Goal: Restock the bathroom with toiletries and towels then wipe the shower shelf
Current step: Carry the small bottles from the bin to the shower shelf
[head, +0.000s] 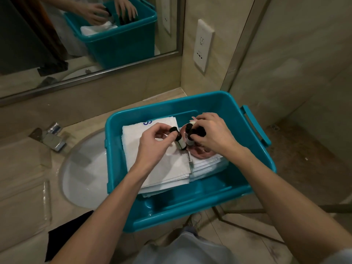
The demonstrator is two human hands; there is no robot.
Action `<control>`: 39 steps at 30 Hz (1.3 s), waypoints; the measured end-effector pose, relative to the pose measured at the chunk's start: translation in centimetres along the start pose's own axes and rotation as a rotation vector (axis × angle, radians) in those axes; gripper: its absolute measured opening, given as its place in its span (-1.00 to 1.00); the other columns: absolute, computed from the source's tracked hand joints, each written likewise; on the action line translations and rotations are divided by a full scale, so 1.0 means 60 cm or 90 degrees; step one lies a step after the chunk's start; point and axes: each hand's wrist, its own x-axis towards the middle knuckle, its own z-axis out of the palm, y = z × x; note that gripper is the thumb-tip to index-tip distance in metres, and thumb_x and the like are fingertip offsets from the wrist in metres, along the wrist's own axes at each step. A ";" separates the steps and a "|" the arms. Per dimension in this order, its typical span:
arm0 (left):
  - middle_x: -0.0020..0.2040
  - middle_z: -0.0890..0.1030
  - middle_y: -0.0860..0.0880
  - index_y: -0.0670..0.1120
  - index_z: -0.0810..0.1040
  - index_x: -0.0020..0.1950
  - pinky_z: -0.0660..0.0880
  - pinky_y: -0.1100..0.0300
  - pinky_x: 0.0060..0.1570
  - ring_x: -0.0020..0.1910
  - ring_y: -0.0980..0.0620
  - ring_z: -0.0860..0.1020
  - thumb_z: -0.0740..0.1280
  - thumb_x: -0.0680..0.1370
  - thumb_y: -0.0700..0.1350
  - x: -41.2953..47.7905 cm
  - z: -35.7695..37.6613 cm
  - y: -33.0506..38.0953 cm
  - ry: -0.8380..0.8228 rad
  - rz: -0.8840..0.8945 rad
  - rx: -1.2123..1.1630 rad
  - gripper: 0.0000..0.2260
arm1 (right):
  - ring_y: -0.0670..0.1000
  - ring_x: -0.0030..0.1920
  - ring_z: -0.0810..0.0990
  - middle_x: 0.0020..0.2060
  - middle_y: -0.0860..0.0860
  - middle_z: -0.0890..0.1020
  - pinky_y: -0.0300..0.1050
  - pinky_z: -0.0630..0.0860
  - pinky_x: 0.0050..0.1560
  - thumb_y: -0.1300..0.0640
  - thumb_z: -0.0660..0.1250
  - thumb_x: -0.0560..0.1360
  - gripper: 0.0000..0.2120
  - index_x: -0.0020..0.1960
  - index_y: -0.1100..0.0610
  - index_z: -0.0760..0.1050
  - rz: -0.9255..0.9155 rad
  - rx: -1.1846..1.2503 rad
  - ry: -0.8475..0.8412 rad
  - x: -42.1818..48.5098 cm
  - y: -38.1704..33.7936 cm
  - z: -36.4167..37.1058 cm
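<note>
A teal plastic bin (224,103) rests on the vanity counter, partly over the sink. Inside lie folded white towels (165,168) and a pink round dish (202,152). My left hand (154,143) pinches a small white bottle with a black cap (180,141) above the towels. Over the pink dish, my right hand (213,136) closes around other small black-capped bottles (190,133); how many it holds is hidden by the fingers.
An oval white sink (83,168) sits left of the bin. The faucet (53,141) and a small wrapped packet (55,127) are on the counter behind it. A mirror (57,44) spans the wall; a wall socket (202,44) is at right. A black cloth (64,231) hangs at the counter's front.
</note>
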 end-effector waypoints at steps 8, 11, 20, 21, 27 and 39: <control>-0.09 0.71 -0.01 -0.01 0.66 -0.05 0.57 0.13 -0.14 -0.09 0.05 0.64 0.49 0.51 -0.06 -0.005 -0.036 0.025 -0.066 -0.020 -0.054 -0.93 | -0.15 0.16 0.59 0.07 -0.17 0.68 -0.10 0.49 0.28 -0.04 0.50 0.43 -0.86 -0.03 -0.06 0.66 0.077 0.237 0.072 -0.061 -0.043 -0.088; -0.05 0.72 -0.01 0.00 0.67 -0.01 0.59 -0.02 0.02 0.02 -0.01 0.65 0.48 0.52 -0.06 -0.019 -0.044 0.042 -0.111 -0.009 -0.084 -0.92 | -0.12 0.04 0.69 -0.05 -0.15 0.73 0.03 0.60 0.20 0.02 0.50 0.43 -0.90 -0.06 -0.05 0.67 0.121 0.369 0.089 -0.094 -0.055 -0.100; -0.01 0.70 -0.02 -0.06 0.66 0.04 0.66 0.00 0.02 -0.09 0.07 0.66 0.39 0.60 -0.13 -0.089 -0.025 0.083 -0.299 -0.020 -0.188 -0.93 | -0.01 -0.08 0.68 -0.10 0.12 0.73 0.00 0.61 0.10 0.25 0.47 0.50 -0.87 0.03 0.26 0.65 0.246 0.554 0.246 -0.255 -0.130 -0.124; 0.01 0.69 -0.03 -0.06 0.66 0.04 0.66 0.03 0.00 -0.09 0.08 0.67 0.38 0.60 -0.13 -0.100 -0.018 0.089 -0.319 -0.021 -0.197 -0.93 | 0.00 -0.09 0.68 -0.10 0.15 0.73 0.01 0.62 0.09 0.25 0.46 0.50 -0.84 0.04 0.30 0.64 0.257 0.564 0.265 -0.275 -0.136 -0.128; 0.01 0.72 0.01 0.00 0.65 0.08 0.63 0.06 -0.03 0.00 0.01 0.69 0.34 0.62 -0.08 -0.174 0.040 0.126 -0.451 -0.055 -0.242 -0.90 | 0.08 -0.07 0.71 -0.08 0.14 0.74 -0.03 0.68 -0.02 0.16 0.42 0.53 -0.82 0.06 0.26 0.62 0.327 0.634 0.381 -0.391 -0.146 -0.168; -0.02 0.69 -0.05 -0.06 0.62 0.13 0.63 0.06 -0.19 -0.13 0.03 0.66 0.30 0.64 0.01 -0.396 0.254 0.191 -0.642 -0.045 -0.196 -0.80 | 0.06 -0.07 0.70 -0.07 0.14 0.74 0.00 0.62 -0.01 -0.01 0.46 0.46 -0.69 0.04 0.22 0.68 0.433 0.711 0.486 -0.648 -0.055 -0.215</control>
